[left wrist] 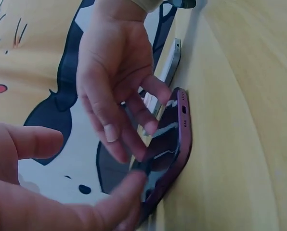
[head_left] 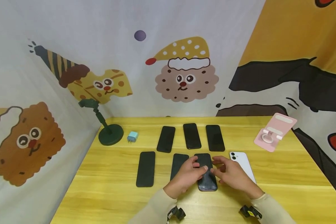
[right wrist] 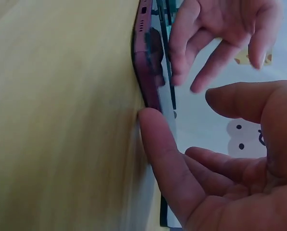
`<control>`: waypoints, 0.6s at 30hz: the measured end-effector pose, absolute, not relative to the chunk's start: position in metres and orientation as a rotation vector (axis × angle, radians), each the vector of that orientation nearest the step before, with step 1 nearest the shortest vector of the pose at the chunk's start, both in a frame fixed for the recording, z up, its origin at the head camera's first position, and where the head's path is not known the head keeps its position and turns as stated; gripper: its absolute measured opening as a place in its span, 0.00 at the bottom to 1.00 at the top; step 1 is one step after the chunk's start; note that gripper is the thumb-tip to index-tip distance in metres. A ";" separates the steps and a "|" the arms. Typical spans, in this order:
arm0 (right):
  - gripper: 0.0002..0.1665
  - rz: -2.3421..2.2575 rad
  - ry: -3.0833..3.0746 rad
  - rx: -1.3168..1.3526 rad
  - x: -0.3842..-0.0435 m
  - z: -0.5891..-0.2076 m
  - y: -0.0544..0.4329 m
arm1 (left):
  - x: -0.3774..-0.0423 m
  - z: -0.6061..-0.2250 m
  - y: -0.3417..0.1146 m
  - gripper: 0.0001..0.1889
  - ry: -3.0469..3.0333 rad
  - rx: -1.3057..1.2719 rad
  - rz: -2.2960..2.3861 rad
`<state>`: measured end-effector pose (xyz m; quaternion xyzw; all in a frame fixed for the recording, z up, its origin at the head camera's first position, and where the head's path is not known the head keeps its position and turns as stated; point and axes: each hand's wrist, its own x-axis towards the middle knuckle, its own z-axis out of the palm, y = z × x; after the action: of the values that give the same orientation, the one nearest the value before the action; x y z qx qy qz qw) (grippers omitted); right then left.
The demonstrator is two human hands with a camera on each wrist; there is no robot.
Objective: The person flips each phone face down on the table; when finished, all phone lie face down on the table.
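Note:
A dark phone with a glossy screen (head_left: 207, 184) lies face up between the two hands; its purplish-red edge frame (left wrist: 184, 137) shows in both wrist views. My left hand (head_left: 188, 174) is over its left side, thumb stretched across the screen and fingers loosely bent. From the right, my right hand (head_left: 231, 173) comes to the phone's other edge with fingers relaxed. In the right wrist view, one right fingertip (right wrist: 150, 118) is right at the phone's side. Another dark phone (head_left: 179, 160) is partly hidden behind the left hand. Beside the right hand lies a white phone (head_left: 244, 161), partly covered.
A black phone (head_left: 146, 169) lies at left. Three more dark phones, left (head_left: 166, 139), middle (head_left: 192, 136) and right (head_left: 215, 138), form a back row. Behind stand a green stand (head_left: 110, 134), a blue charger plug (head_left: 133, 136) and a pink phone holder (head_left: 274, 130).

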<state>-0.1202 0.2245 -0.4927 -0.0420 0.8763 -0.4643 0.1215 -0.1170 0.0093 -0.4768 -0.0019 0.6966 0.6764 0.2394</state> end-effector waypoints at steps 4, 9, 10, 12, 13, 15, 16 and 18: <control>0.33 -1.376 2.552 -0.088 -0.119 -0.491 0.224 | -0.111 -0.472 0.001 0.43 2.057 0.013 1.719; 0.33 -1.376 2.553 -0.109 -0.118 -0.491 0.224 | -0.107 -0.471 -0.002 0.43 2.036 0.034 1.708; 0.32 -1.377 2.553 -0.106 -0.118 -0.491 0.224 | -0.107 -0.472 -0.001 0.43 2.021 0.035 1.719; 0.32 -1.382 2.548 -0.099 -0.118 -0.492 0.223 | -0.107 -0.473 0.000 0.42 2.009 0.030 1.742; 0.32 -1.387 2.543 -0.097 -0.118 -0.492 0.223 | -0.108 -0.473 0.001 0.42 2.005 0.022 1.756; 0.32 -1.401 2.539 -0.093 -0.118 -0.491 0.223 | -0.110 -0.475 0.002 0.41 1.976 0.014 1.807; 0.31 -1.411 2.537 -0.091 -0.118 -0.491 0.223 | -0.111 -0.476 0.003 0.40 1.964 0.009 1.834; 0.30 -1.422 2.537 -0.088 -0.117 -0.492 0.223 | -0.113 -0.479 0.005 0.39 1.960 -0.005 1.870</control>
<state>-0.1174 0.2226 -0.4915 -0.0301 0.8660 -0.4856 0.1157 -0.1130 0.0045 -0.4785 -0.0018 0.7067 0.6743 0.2144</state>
